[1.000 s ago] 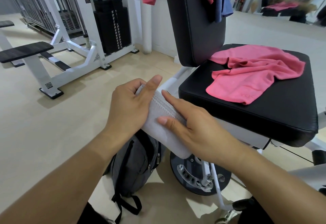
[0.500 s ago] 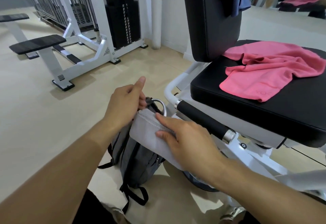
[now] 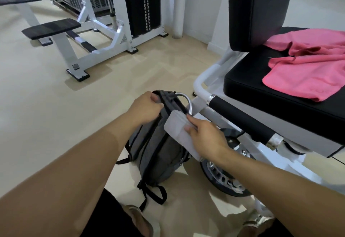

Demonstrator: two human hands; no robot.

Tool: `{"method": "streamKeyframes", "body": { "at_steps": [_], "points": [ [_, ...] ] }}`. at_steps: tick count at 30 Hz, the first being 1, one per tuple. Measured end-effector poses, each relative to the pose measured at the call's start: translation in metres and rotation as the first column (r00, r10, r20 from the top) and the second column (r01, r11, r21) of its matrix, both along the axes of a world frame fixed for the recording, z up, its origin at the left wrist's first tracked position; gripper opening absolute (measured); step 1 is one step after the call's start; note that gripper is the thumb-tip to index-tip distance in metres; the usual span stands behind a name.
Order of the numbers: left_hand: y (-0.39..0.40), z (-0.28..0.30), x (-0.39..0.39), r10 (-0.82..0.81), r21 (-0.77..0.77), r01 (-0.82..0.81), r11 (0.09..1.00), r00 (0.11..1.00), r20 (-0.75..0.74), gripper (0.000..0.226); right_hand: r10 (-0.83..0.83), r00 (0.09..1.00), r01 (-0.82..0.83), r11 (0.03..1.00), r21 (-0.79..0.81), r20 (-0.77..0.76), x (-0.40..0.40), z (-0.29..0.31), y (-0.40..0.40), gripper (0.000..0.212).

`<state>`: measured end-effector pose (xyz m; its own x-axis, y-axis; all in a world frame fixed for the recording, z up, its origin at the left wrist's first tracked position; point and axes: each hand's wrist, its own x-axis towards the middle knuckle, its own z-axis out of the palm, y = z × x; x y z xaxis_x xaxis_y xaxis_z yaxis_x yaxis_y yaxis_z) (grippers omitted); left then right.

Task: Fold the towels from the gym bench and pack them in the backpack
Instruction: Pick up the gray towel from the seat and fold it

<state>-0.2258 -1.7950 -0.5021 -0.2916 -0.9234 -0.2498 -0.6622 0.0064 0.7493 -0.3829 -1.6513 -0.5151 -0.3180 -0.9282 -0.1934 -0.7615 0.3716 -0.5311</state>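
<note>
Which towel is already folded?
The grey towel, held in the right hand beside the backpack. The pink towel lies crumpled on the bench seat.

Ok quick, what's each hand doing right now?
Left hand: gripping the backpack top.
Right hand: holding the folded grey towel.

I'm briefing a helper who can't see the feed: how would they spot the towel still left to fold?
Find the black padded gym bench on the right. On its seat, below the upright backrest, lies the pink towel, crumpled and unfolded. The grey towel is folded, gripped in the right hand at the backpack.
</note>
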Motion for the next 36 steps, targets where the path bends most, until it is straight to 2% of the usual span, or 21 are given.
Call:
{"method": "streamKeyframes", "body": {
  "at_steps": [2,5,6,7,10,13,15,19,24,27,32,33,36],
  "points": [
    [-0.004,-0.010,-0.002,-0.013,0.007,0.013,1.000,1.000,0.028,0.016,-0.015,0.999,0.014,0.999,-0.039,-0.030,-0.004,-0.002,-0.007,0.046],
    [-0.006,-0.024,-0.005,-0.078,0.034,0.074,0.997,0.987,0.138,0.033,0.005,0.999,-0.006,1.000,-0.029,-0.049,-0.005,-0.010,-0.015,0.046],
    [-0.006,-0.027,-0.006,-0.089,0.043,0.083,0.996,0.983,0.162,0.026,0.010,0.999,-0.011,1.000,-0.026,-0.046,-0.005,-0.013,-0.018,0.047],
    [-0.006,-0.030,-0.006,-0.088,0.049,0.081,0.996,0.982,0.165,0.014,0.009,0.999,-0.010,1.000,-0.022,-0.035,-0.005,-0.015,-0.020,0.048],
    [-0.006,-0.038,-0.007,-0.023,0.101,0.012,0.995,0.994,0.103,0.018,0.022,1.000,-0.022,1.000,0.015,0.018,-0.005,-0.022,-0.027,0.049],
    [-0.006,-0.043,-0.004,0.110,0.225,-0.114,0.968,0.993,0.033,0.053,0.090,0.993,-0.097,0.991,0.093,0.075,0.000,-0.029,-0.029,0.050],
    [-0.006,-0.047,0.001,0.179,0.296,-0.183,0.938,0.983,0.042,0.065,0.134,0.982,-0.151,0.981,0.122,0.134,0.002,-0.033,-0.030,0.049],
    [-0.012,-0.053,0.012,0.191,0.351,-0.216,0.911,0.976,0.105,0.043,0.215,0.954,-0.237,0.967,0.088,0.210,0.001,-0.026,-0.033,0.039],
    [-0.018,-0.049,0.024,0.132,0.394,-0.150,0.907,0.989,0.071,0.035,0.067,0.997,-0.065,0.997,-0.039,0.050,-0.012,-0.020,-0.037,0.032],
    [-0.018,-0.049,0.037,0.069,0.416,-0.090,0.905,0.996,0.064,0.025,0.074,0.997,-0.074,0.995,-0.061,0.003,-0.015,-0.023,-0.034,0.023],
    [-0.002,-0.048,0.050,-0.077,0.419,0.047,0.907,0.995,0.055,0.015,0.171,0.979,-0.182,0.980,-0.087,-0.113,-0.011,-0.022,-0.035,0.023],
    [0.001,-0.048,0.053,-0.112,0.422,0.078,0.903,0.992,0.056,0.017,0.200,0.969,-0.212,0.974,-0.077,-0.146,-0.010,-0.022,-0.035,0.024],
    [0.014,-0.047,0.057,-0.208,0.437,0.163,0.885,0.977,0.057,0.046,0.330,0.903,-0.338,0.941,0.021,-0.276,-0.004,-0.024,-0.031,0.027]
  ]
}}
